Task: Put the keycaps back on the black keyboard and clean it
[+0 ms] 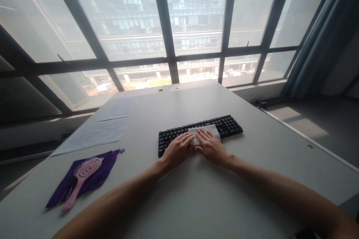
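A black keyboard (230, 125) lies slightly askew on the white table, and a folded white tissue or cloth (211, 129) rests across its middle keys. My right hand (210, 145) is laid flat on the tissue, its fingers stretched out and holding nothing. Beside it, my left hand (178, 149) rests over the keyboard's front edge, fingertips at the tissue's left side. The left fingers are extended and close together, not wrapped round anything. Both hands hide part of the keys beneath them.
On the left, a pink hairbrush (88, 168) lies on a purple drawstring pouch (105, 173). Behind them, papers (95, 134) lie along the left side of the white table (179, 201). Large windows (196, 15) stand beyond the far edge, with a blue curtain (314, 44) at right.
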`<action>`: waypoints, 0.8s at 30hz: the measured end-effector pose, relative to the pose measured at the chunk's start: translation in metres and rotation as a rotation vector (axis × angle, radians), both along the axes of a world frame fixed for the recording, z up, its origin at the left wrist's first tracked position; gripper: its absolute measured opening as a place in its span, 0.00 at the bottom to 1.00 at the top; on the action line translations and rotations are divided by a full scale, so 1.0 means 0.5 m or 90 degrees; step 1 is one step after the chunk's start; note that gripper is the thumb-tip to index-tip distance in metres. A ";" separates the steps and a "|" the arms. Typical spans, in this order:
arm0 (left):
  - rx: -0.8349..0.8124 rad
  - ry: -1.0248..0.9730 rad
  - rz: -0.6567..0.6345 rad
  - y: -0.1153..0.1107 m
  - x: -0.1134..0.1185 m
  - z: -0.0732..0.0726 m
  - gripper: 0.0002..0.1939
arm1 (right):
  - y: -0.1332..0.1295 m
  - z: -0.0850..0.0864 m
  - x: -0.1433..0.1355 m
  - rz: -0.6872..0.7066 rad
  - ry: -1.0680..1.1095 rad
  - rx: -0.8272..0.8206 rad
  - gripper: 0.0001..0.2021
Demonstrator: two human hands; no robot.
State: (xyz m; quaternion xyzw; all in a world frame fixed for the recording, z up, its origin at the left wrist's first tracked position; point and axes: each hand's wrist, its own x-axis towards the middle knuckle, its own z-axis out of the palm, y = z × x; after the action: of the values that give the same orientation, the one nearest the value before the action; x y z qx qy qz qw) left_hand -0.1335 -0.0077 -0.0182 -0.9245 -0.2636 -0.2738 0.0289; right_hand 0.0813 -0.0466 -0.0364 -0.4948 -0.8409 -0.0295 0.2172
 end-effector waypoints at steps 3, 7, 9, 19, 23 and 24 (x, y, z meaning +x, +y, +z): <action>0.007 0.015 0.006 0.002 -0.002 -0.004 0.18 | 0.007 -0.002 0.007 -0.081 -0.006 -0.002 0.35; 0.025 0.023 0.005 0.003 -0.003 -0.008 0.17 | 0.017 -0.004 0.021 -0.189 -0.003 -0.007 0.37; 0.029 0.018 0.003 0.002 -0.003 -0.008 0.17 | 0.018 -0.004 0.025 -0.197 0.002 -0.005 0.37; -0.001 0.002 -0.026 -0.002 0.003 0.003 0.21 | 0.002 0.002 0.009 0.084 0.002 0.004 0.36; 0.012 0.018 -0.028 0.001 0.003 0.001 0.20 | 0.003 0.001 0.007 0.097 -0.005 0.002 0.37; 0.014 0.024 -0.025 0.001 0.003 0.000 0.20 | 0.003 0.001 0.008 0.094 -0.009 0.001 0.37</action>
State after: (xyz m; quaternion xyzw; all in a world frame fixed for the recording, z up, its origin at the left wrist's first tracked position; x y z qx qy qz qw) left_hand -0.1320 -0.0072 -0.0181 -0.9341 -0.2419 -0.2596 0.0388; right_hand 0.0852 -0.0448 -0.0357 -0.4311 -0.8765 -0.0176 0.2136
